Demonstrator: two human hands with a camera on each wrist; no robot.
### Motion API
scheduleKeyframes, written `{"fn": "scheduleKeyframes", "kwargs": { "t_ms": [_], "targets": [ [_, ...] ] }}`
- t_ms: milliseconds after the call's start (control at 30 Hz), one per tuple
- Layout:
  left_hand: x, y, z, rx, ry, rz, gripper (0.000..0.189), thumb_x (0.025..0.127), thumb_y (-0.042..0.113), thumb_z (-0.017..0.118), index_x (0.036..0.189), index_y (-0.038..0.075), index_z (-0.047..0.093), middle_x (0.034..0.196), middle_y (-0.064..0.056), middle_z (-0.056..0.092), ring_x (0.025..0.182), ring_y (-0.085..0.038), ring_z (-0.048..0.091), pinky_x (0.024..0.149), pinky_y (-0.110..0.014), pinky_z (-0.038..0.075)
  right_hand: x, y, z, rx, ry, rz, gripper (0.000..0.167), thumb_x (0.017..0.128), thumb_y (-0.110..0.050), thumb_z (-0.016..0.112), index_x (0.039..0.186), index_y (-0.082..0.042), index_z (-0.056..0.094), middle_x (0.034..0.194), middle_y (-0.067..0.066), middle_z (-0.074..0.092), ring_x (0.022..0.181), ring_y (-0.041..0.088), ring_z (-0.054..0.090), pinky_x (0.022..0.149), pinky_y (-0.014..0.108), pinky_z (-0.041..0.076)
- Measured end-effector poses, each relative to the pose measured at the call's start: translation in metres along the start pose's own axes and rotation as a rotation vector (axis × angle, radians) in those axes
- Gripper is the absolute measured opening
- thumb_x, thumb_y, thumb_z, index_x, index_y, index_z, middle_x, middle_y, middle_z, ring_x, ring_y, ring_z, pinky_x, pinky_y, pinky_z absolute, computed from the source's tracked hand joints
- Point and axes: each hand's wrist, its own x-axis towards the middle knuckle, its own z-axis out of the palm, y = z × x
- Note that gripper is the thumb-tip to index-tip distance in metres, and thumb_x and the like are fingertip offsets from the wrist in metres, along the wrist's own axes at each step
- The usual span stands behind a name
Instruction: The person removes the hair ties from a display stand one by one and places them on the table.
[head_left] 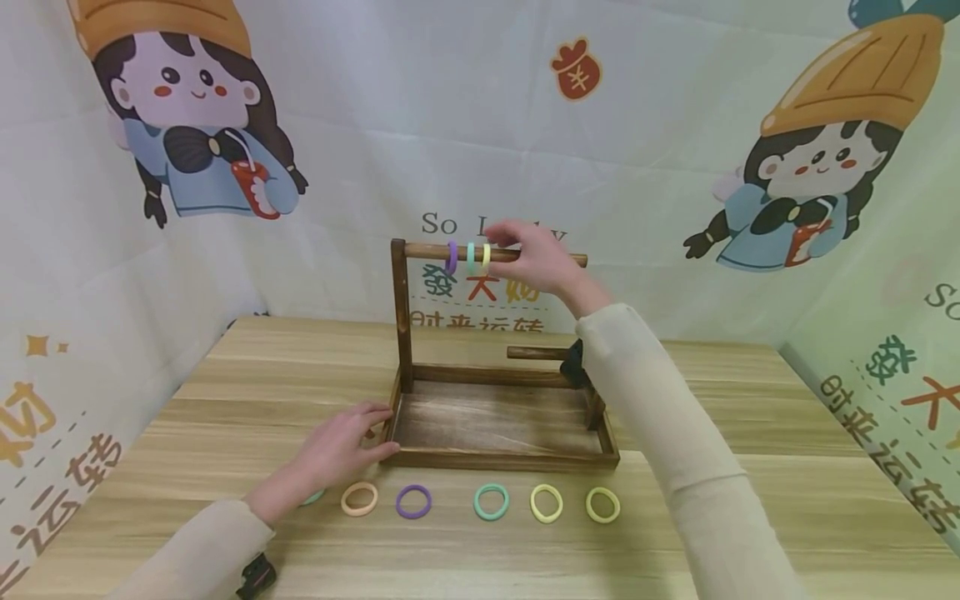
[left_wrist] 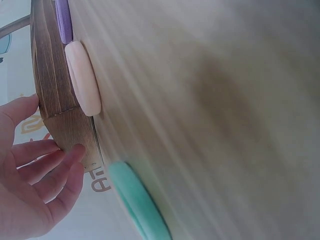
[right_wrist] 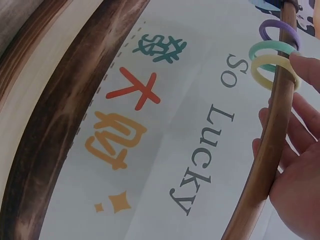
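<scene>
A brown wooden rack [head_left: 495, 459] stands on the table, with a shallow tray base and a high horizontal rod [head_left: 427, 250]. My left hand [head_left: 337, 446] holds the tray's left front corner, thumb and fingers on different sides of it. A purple ring [head_left: 452, 257], a green ring [head_left: 471, 258] and a yellow ring [head_left: 486, 259] hang on the rod. Around the rod, my right hand [head_left: 536, 258] touches the yellow ring with its fingertips. In the right wrist view its other fingers [right_wrist: 300, 125] lie loosely behind the rod.
Before the rack lie an orange ring [head_left: 360, 499], a purple ring [head_left: 414, 502], a green ring [head_left: 491, 502] and two yellow rings, one to the far right [head_left: 603, 505]. Another green ring [left_wrist: 137, 200] is partly hidden by my left arm. A shorter, lower rod [head_left: 534, 353] projects left.
</scene>
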Motion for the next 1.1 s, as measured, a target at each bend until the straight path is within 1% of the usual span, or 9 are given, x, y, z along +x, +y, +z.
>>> {"fn": "scheduleKeyframes", "kwargs": {
  "t_ms": [100,200,267,367,633,767,933,1100],
  "targets": [
    [0.0,0.0,0.0,0.0,0.004,0.004,0.049,0.079,0.028,0.065,0.114,-0.006,0.054,0.115,-0.019,0.052,0.082,-0.024,0.059,0.07,-0.039,0.05,0.0,-0.002,0.001,-0.014,-0.018,0.002,0.05,0.081,-0.018,0.064,0.125,-0.005,0.046,0.118,0.007,0.05,0.106,0.018,0.047,0.088,0.029,0.04],
    [0.0,0.001,0.0,-0.001,0.007,0.005,0.049,0.08,0.027,0.065,0.114,-0.006,0.054,0.115,-0.019,0.052,0.082,-0.024,0.059,0.069,-0.038,0.05,0.0,-0.004,0.003,-0.063,-0.026,-0.004,0.05,0.081,-0.021,0.065,0.125,-0.006,0.046,0.117,0.006,0.051,0.104,0.018,0.048,0.088,0.03,0.039],
    [0.0,0.001,0.0,-0.002,0.006,0.004,0.049,0.08,0.027,0.065,0.114,-0.006,0.054,0.115,-0.019,0.052,0.081,-0.024,0.059,0.069,-0.038,0.05,0.001,-0.004,0.004,-0.099,-0.023,-0.012,0.05,0.08,-0.022,0.065,0.124,-0.007,0.047,0.114,0.005,0.053,0.101,0.017,0.049,0.087,0.03,0.04],
    [0.0,0.001,0.0,0.0,0.004,0.002,0.049,0.08,0.027,0.065,0.114,-0.006,0.054,0.115,-0.019,0.052,0.081,-0.024,0.059,0.068,-0.038,0.05,0.001,-0.004,0.006,-0.125,-0.011,-0.023,0.048,0.08,-0.022,0.065,0.123,-0.008,0.048,0.11,0.004,0.055,0.097,0.015,0.051,0.084,0.029,0.041],
    [0.0,0.001,0.001,0.021,-0.002,-0.01,0.051,0.079,0.029,0.065,0.115,-0.006,0.053,0.116,-0.019,0.051,0.08,-0.023,0.059,0.07,-0.04,0.05,0.0,-0.002,0.008,-0.135,0.005,-0.021,0.044,0.08,-0.023,0.066,0.12,-0.01,0.051,0.106,0.001,0.057,0.093,0.013,0.051,0.082,0.029,0.041],
    [0.0,0.001,0.001,0.014,-0.005,-0.019,0.051,0.079,0.029,0.065,0.115,-0.005,0.053,0.116,-0.019,0.051,0.082,-0.024,0.059,0.071,-0.041,0.049,0.0,0.0,0.008,-0.154,0.014,-0.027,0.044,0.08,-0.023,0.066,0.119,-0.01,0.051,0.105,0.002,0.057,0.092,0.014,0.052,0.08,0.03,0.042],
    [0.001,0.001,0.001,0.012,-0.012,-0.029,0.051,0.079,0.029,0.065,0.116,-0.005,0.053,0.117,-0.019,0.051,0.082,-0.024,0.059,0.07,-0.041,0.049,-0.003,0.002,0.007,-0.18,0.042,-0.018,0.043,0.08,-0.023,0.065,0.119,-0.009,0.052,0.105,0.003,0.058,0.092,0.015,0.052,0.08,0.031,0.042],
    [0.001,0.001,0.001,0.007,-0.013,-0.032,0.05,0.079,0.028,0.065,0.115,-0.005,0.053,0.116,-0.018,0.051,0.081,-0.023,0.059,0.068,-0.039,0.05,-0.008,0.008,0.002,-0.186,0.073,-0.028,0.042,0.08,-0.022,0.066,0.117,-0.007,0.053,0.103,0.004,0.058,0.091,0.017,0.052,0.079,0.032,0.042]
  ]
}}
